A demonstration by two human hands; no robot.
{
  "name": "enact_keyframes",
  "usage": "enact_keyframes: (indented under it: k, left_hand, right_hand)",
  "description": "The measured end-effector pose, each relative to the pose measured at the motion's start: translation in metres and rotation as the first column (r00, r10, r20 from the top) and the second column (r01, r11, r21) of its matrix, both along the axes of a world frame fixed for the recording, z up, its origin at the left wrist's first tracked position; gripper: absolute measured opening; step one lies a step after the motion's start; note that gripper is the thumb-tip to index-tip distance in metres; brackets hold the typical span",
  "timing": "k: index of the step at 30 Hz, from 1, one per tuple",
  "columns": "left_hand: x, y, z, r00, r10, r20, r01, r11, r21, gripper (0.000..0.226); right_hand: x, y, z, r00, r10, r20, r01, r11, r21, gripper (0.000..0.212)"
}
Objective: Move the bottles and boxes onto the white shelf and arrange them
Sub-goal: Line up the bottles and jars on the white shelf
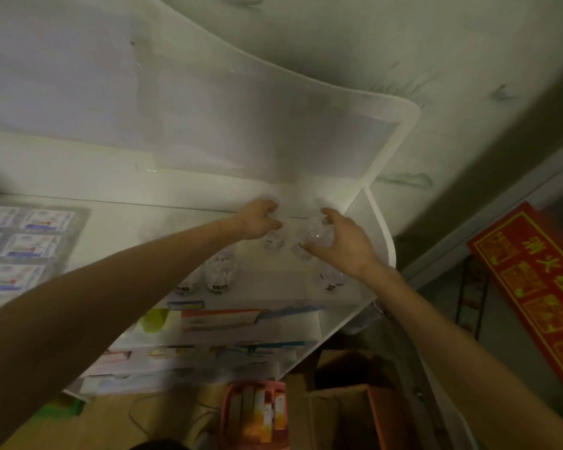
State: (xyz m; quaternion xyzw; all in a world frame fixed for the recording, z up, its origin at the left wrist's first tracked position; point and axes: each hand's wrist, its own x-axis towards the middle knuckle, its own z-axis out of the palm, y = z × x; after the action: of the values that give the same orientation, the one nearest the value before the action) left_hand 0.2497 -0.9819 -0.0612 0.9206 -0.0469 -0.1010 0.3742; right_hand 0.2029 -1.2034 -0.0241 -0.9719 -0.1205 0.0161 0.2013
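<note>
Head view: both hands' fingers curl around clear bottles (317, 230) on the white shelf (384, 228), more bottles (220, 274) crowding beside them.

Both forearms are bare to the edge of view, no sleeves; left hand (259, 219) and right hand (340, 241) ungloved, without visible rings or watch.

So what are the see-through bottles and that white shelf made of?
The bottles look like clear plastic or glass: you see through them, with shiny glints. The picture is too blurry to say which. The white shelf looks like smooth painted metal or plastic, with thin rounded edges.
</note>
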Motion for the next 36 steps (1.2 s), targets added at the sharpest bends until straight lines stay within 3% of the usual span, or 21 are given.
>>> enact_keyframes:
  k: [8,12,17,20,23,26,30,36]
  left_hand:
    - [-0.001,-0.016,0.002,0.996,-0.091,-0.008,0.091,0.996,0.012,0.063]
    - [-0.002,-0.026,-0.002,0.986,-0.169,0.006,0.169,0.985,0.023,0.059]
    - [-0.001,-0.030,-0.002,0.974,-0.226,-0.029,0.226,0.974,0.009,0.058]
    - [-0.003,-0.031,0.002,0.969,-0.243,-0.033,0.243,0.970,-0.004,0.064]
    - [-0.004,-0.033,0.001,0.963,-0.266,-0.043,0.267,0.964,0.016,0.079]
    - [-0.005,-0.043,-0.003,0.953,-0.301,-0.046,0.304,0.949,0.082,0.098]
    - [-0.006,-0.054,-0.003,0.943,-0.327,-0.061,0.332,0.929,0.165,0.125]
    - [-0.005,-0.054,-0.005,0.937,-0.339,-0.083,0.348,0.926,0.148,0.126]
  right_hand:
    - [-0.028,-0.009,-0.032,0.984,0.174,0.029,-0.160,0.951,-0.265,0.098]
    - [-0.030,-0.013,-0.041,0.983,0.181,0.039,-0.161,0.942,-0.295,0.095]
    - [-0.037,-0.024,-0.042,0.982,0.158,0.100,-0.137,0.973,-0.187,0.097]
    - [-0.043,-0.035,-0.042,0.972,0.054,0.227,-0.046,0.998,-0.038,0.079]
    - [-0.049,-0.053,-0.042,0.971,-0.029,0.237,0.020,0.999,0.038,0.069]
    - [-0.054,-0.065,-0.043,0.973,0.017,0.229,-0.011,1.000,-0.029,0.063]
    - [-0.056,-0.069,-0.042,0.962,0.079,0.263,-0.016,0.972,-0.235,0.057]
    - [-0.054,-0.077,-0.030,0.961,0.120,0.250,-0.013,0.920,-0.392,0.061]
